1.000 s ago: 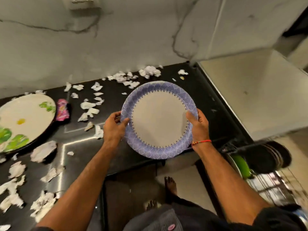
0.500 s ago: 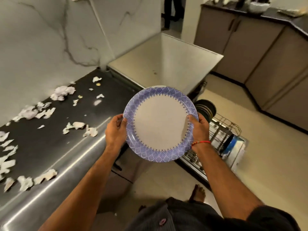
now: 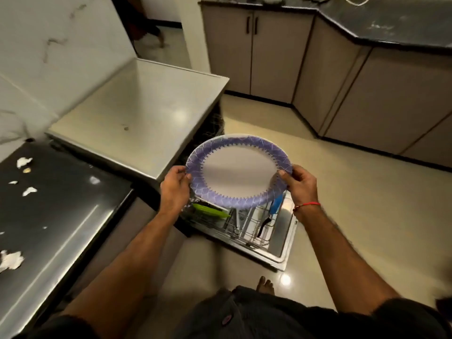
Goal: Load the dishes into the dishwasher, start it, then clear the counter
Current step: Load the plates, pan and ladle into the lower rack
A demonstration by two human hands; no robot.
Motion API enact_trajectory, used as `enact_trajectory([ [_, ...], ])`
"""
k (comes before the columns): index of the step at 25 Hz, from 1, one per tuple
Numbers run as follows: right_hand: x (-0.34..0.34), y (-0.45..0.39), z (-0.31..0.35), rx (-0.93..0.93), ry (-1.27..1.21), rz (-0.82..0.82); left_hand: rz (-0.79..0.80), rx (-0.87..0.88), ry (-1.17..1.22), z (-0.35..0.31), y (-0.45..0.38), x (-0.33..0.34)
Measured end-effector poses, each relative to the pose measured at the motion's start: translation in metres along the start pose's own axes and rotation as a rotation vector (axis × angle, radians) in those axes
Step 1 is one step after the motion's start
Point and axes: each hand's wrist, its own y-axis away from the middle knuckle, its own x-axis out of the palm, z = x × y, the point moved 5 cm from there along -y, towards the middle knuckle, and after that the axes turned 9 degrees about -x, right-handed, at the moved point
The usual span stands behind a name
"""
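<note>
Left hand (image 3: 174, 187) and right hand (image 3: 300, 184) grip the purple-rimmed plate (image 3: 238, 171) by opposite edges; it hangs tilted above the dishwasher rack (image 3: 247, 225).

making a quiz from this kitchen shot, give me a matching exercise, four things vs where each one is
Things:
1. plate
2. green dish
3. paper scraps
4. red thread

Places:
A. on the black counter
B. in the dishwasher rack
C. held at its rim by both hands
D. around the right wrist

Pairs: 1-C, 2-B, 3-A, 4-D

The left hand and right hand hold the plate above the rack.
</note>
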Motion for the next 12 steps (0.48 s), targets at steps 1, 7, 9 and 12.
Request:
enact_trajectory([
  [1,-0.016,-0.011,-0.001,0.002,0.003,-0.005,0.013,0.023,-0.038,-0.01,-0.004,0.018],
  [7,-0.071,-0.062,-0.003,-0.033,0.02,-0.081,0.097,0.103,-0.17,-0.068,-0.03,0.093],
  [9,-0.079,-0.074,-0.004,-0.045,0.02,-0.114,0.122,0.121,-0.175,-0.087,-0.044,0.11],
  [12,-0.087,-0.105,-0.011,-0.052,0.061,-0.161,0.147,0.163,-0.234,-0.113,-0.079,0.145],
])
